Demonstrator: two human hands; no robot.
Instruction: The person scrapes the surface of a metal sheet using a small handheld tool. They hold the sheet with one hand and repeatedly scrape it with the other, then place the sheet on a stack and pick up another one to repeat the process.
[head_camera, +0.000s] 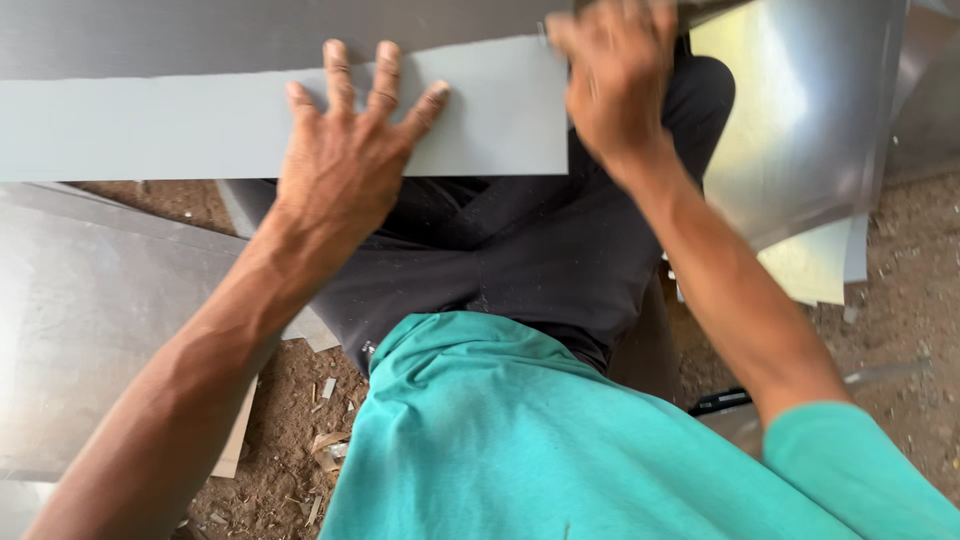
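Observation:
A long pale grey sheet strip (150, 125) lies across my lap, over my dark trousers (520, 260). My left hand (345, 160) presses flat on it near its right end, fingers spread, holding nothing. My right hand (615, 85) is blurred and closed at the strip's upper right corner. A dark tool (705, 10) sticks out beside its knuckles at the top edge; most of it is hidden. Behind the strip runs a darker grey metal sheet (200, 35).
A shiny curved metal sheet (800, 110) stands at the right, with pale offcuts (815, 265) under it. A dull metal sheet (90, 300) lies on the ground at the left. Dirt ground (900, 300) with small scraps surrounds me. A black object (720, 400) shows under my right arm.

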